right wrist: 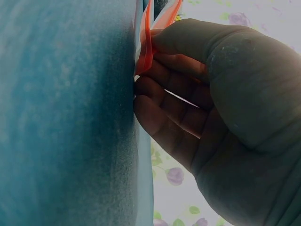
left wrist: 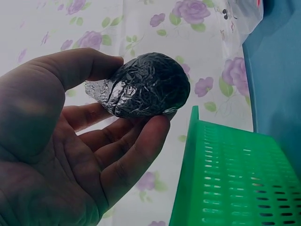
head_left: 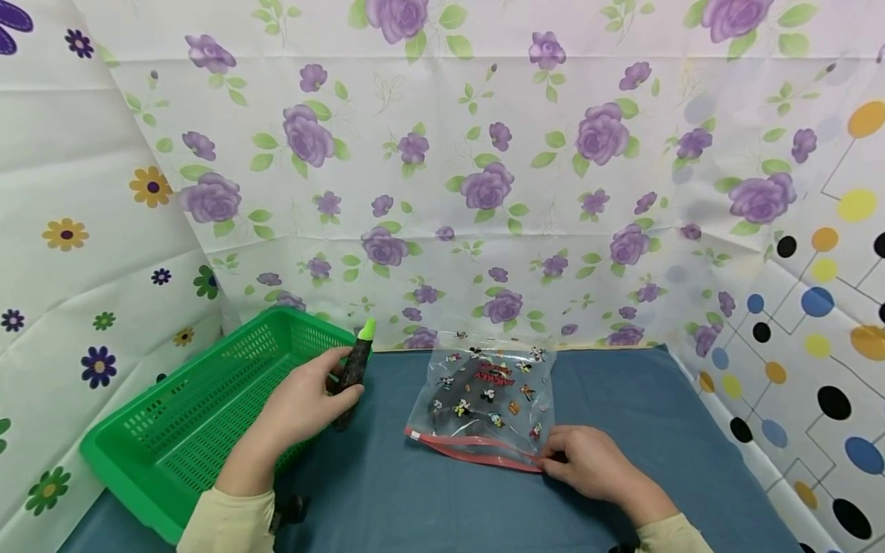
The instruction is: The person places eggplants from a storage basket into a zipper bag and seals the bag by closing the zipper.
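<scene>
- Left grip (head_left: 304,399): I have it closed down on the dark wrapped item (head_left: 354,376), thumb on one side, fingers opposite.
- Right grip (head_left: 588,461): narrow, pinching the right end of the red zip edge (head_left: 437,442) of the clear printed bag (head_left: 484,392).
- Governing relation, in my judgement: item to bag mouth. The item is left of the mouth and somewhat farther away; the mouth faces the near side of the tabletop (head_left: 636,407).
- Long axis: the item slants from near-left to far-right, green tip (head_left: 368,330) at the far, upper end. I cannot tell its exact tilt or its height above the tabletop.
- Nearer hand: the right grip is at the mouth; the left is well apart from it, beside the green basket (head_left: 131,484).
- Hidden: my fingers cover part of the item. The left wrist view shows crumpled, foil-like skin but no green tip.
- Unclear: a grey patch within the bag could be contents or shading.
- Cut off: the right wrist view shows little of the bag beyond the zip edge.
</scene>
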Action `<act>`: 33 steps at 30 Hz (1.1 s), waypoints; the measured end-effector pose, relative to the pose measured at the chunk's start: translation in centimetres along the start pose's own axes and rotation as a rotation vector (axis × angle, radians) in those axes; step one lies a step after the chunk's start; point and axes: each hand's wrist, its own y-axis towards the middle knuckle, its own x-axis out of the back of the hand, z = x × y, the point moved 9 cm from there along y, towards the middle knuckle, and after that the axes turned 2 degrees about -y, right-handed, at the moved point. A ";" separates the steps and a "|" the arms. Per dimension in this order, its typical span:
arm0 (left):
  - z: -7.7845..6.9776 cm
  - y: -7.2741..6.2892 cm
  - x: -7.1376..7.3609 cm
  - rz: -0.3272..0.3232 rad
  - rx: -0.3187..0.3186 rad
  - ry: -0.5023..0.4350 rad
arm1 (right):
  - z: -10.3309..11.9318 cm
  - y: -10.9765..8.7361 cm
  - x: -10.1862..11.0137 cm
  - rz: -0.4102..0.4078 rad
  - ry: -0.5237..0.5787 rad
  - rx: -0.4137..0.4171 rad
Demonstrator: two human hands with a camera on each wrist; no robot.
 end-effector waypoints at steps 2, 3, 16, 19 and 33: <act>0.0 0.0 -0.2 0.000 -0.001 -0.004 | 0.0 0.0 0.0 0.005 0.001 -0.003; 0.0 0.0 -0.4 0.000 -0.002 -0.005 | 0.0 0.0 -0.1 0.006 0.001 -0.004; -0.7 -0.1 -2.0 0.005 -0.020 0.022 | 0.1 0.0 0.1 0.011 0.006 -0.006; -0.9 -0.1 -2.5 0.011 -0.026 0.020 | 0.1 0.0 0.1 0.010 0.006 -0.003; -2.1 0.1 -4.8 0.025 -0.088 0.023 | 0.2 0.0 0.2 0.004 0.003 -0.001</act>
